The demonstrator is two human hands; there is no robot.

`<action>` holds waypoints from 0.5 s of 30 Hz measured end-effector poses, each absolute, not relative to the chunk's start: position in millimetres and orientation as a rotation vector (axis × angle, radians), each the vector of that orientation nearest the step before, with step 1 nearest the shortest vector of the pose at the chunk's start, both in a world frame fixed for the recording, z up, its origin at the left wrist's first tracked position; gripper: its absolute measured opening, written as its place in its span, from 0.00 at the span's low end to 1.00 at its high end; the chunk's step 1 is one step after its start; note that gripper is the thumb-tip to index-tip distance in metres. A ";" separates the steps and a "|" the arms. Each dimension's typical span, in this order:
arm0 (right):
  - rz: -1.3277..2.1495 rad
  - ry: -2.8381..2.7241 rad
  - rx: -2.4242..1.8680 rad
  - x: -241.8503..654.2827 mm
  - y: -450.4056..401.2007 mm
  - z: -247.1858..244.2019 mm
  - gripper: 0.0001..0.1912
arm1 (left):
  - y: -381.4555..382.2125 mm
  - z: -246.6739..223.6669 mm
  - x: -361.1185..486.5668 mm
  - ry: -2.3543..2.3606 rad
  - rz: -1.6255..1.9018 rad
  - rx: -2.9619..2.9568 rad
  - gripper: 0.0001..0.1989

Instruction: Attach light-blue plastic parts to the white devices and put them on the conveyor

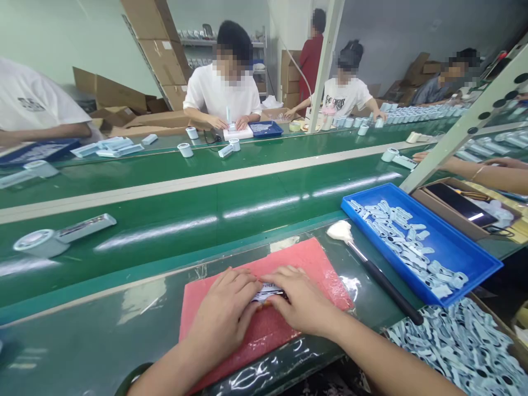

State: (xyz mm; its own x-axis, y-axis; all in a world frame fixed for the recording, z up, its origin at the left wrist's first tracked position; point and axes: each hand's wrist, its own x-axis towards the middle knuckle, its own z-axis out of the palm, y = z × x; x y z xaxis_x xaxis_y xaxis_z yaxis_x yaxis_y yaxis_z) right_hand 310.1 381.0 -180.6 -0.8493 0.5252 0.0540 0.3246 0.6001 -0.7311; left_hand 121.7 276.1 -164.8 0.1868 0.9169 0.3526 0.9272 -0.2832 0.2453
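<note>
Pale piece with dark lettering (264, 296), one: between the hands, mostly covered by fingers; full shape cannot be told.
Left hand (223, 308): grasping the piece's left end, thumb on the near side.
Right hand (303, 300): grasping its right end, likewise.
Red mat (284, 265), one: beneath both hands, on the dark green surface (82, 346).
Mallet (377, 278), white head, black handle: right of the right hand, lying aslant.
Blue tray (449, 247): farther right, holding small light-blue parts (391, 223).
Heap of similar parts (457, 346): right of the right forearm, nearer the wearer than the tray.
Light-blue handled unit (41, 243): well beyond the left hand, to its left, on the green belt (165, 198).
</note>
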 end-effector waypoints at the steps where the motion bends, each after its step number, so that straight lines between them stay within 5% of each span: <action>1: 1.116 -2.556 -0.684 311.2 380.6 -180.7 0.19 | 275.3 -163.8 121.2 -1.841 -0.678 -2.402 0.10; 15: 1.118 -2.572 -0.679 315.0 374.0 -181.2 0.18 | 269.9 -161.6 123.8 -2.151 -0.692 -2.462 0.11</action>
State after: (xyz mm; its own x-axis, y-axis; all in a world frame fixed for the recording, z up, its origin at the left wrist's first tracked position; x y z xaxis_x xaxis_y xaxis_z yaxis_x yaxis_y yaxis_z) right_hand 315.0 374.0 -181.2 -0.8584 0.5109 0.0462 0.3147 0.5955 -0.7392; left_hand 123.8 269.9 -161.6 0.0947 0.9802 0.1740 0.8977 -0.1596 0.4107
